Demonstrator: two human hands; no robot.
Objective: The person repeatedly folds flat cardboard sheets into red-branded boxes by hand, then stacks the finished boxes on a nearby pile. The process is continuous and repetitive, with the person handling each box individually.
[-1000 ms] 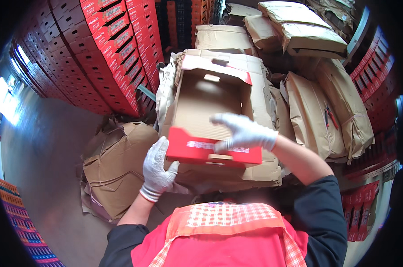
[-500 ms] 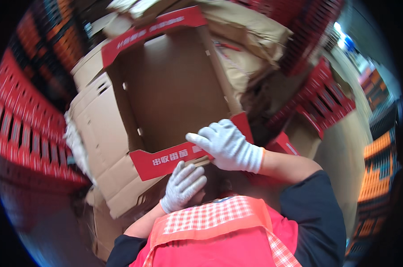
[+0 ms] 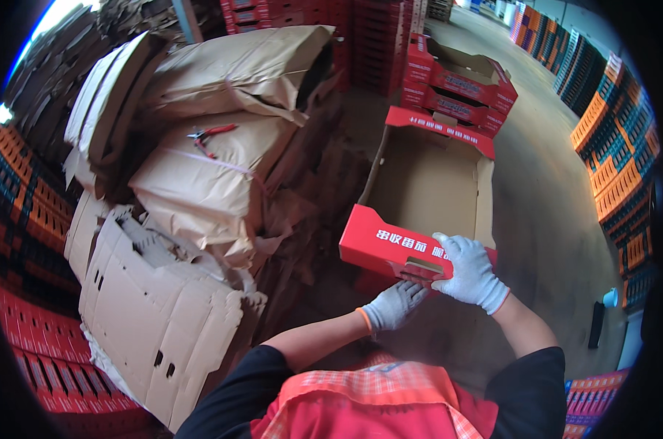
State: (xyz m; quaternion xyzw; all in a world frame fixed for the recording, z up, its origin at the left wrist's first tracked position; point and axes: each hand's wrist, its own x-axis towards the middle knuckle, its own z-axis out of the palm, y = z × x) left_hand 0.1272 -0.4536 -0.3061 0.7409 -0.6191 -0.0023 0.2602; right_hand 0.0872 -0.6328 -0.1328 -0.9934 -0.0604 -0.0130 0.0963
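An open-topped cardboard box [image 3: 428, 172], red outside at its ends and brown inside, lies in front of me, right of centre. My right hand [image 3: 470, 272], in a pale knitted glove, is closed over the top edge of its near wall at the right corner. My left hand [image 3: 396, 306], gloved alike, reaches to the lower part of that wall, below the handle slot. Its fingers are stretched out and touch the cardboard. What lies under the box is mostly hidden.
Stacked red boxes [image 3: 459, 91] stand just beyond the box. On the left are paper-wrapped bundles [image 3: 207, 183], red-handled pliers [image 3: 213, 137] on one of them, and flat cardboard sheets [image 3: 152, 304]. Orange and dark crates [image 3: 617, 157] line the right side.
My view has turned right. The box has left the pile of flat cardboard and paper bundles and is now to its right, near the stacked red boxes; both hands have moved with it.
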